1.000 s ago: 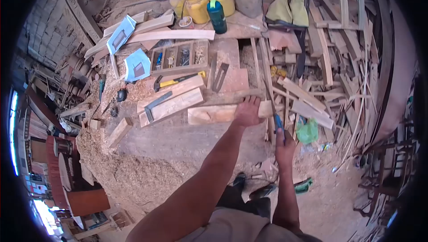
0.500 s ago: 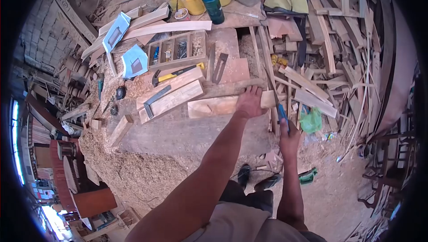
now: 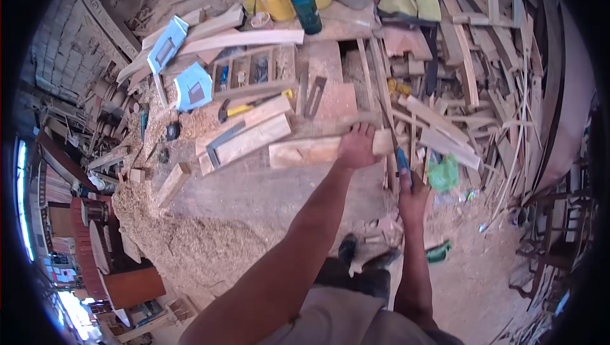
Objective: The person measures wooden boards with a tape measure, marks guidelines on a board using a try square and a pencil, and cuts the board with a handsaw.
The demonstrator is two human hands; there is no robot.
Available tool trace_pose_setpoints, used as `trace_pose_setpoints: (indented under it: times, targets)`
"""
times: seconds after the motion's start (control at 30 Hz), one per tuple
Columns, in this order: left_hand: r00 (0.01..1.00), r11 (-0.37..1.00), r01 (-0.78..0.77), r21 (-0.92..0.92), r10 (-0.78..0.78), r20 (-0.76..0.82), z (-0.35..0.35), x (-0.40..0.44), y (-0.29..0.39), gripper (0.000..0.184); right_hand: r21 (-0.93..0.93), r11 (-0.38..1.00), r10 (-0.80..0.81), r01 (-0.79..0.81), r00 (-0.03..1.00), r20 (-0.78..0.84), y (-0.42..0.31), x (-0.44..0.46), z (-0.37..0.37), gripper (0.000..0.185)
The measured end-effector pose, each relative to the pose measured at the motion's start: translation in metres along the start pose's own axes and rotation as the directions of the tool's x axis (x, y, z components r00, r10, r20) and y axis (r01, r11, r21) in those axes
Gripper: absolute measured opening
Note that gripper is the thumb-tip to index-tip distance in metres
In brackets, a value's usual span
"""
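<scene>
My left hand (image 3: pixel 358 147) presses down on a pale wooden block (image 3: pixel 305 152) near its right end, fingers bent over the far edge. My right hand (image 3: pixel 413 192) is closed round the blue handle of a handsaw (image 3: pixel 402 159). The thin blade points away from me, beside the block's right end; whether it touches the wood is hard to make out. Left of the block, a try square (image 3: pixel 222 143) lies on two more wooden pieces (image 3: pixel 254 138). Behind them is a yellow-and-black hammer (image 3: pixel 254 103).
A divided wooden box (image 3: pixel 254 95) holds small hardware at the back of the workbench (image 3: pixel 254 196). A dark green bottle (image 3: pixel 307 11) stands behind it. Scrap wood (image 3: pixel 445 130) and a green plastic bag (image 3: pixel 443 172) lie to the right. Wood shavings (image 3: pixel 190 256) cover the floor.
The view has shifted very slightly and is blurrier. Both hands stay in nearly the same places, the left on the block and the right on the saw.
</scene>
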State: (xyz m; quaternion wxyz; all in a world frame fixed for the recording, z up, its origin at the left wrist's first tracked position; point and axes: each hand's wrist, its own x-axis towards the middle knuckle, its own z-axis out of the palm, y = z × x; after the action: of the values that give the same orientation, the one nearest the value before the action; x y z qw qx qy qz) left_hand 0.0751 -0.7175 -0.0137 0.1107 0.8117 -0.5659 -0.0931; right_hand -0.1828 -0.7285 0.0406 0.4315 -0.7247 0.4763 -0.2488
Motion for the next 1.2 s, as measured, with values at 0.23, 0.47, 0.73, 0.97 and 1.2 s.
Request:
trace_pose_setpoints:
  times: [0.23, 0.47, 0.73, 0.97, 1.2]
  targets:
    - [0.998, 0.997, 0.016, 0.075, -0.02, 0.052, -0.008, 0.005, 0.001, 0.096, 0.028, 0.983, 0.181, -0.181, 0.983, -0.019, 0.003, -0.177, -0.083, 0.041]
    - [1.0, 0.998, -0.002, 0.065, 0.003, -0.008, 0.008, 0.008, -0.001, 0.094, 0.023, 0.995, 0.094, -0.095, 0.995, 0.035, -0.011, 0.032, 0.012, 0.045]
    - [0.997, 0.995, -0.014, 0.101, 0.022, -0.075, 0.007, 0.011, 0.0, 0.089, 0.117, 0.962, 0.24, -0.248, 0.968, 0.075, -0.018, -0.149, -0.085, 0.043]
    - [0.99, 0.994, -0.061, 0.091, 0.072, -0.125, 0.01, 0.009, -0.003, 0.089, 0.077, 0.994, 0.082, -0.081, 0.997, -0.013, -0.003, 0.017, 0.01, 0.042]
    - [0.998, 0.997, -0.033, 0.07, 0.037, -0.059, 0.009, 0.001, 0.005, 0.089, 0.053, 0.971, 0.232, -0.233, 0.972, 0.025, 0.01, -0.171, -0.087, 0.043]
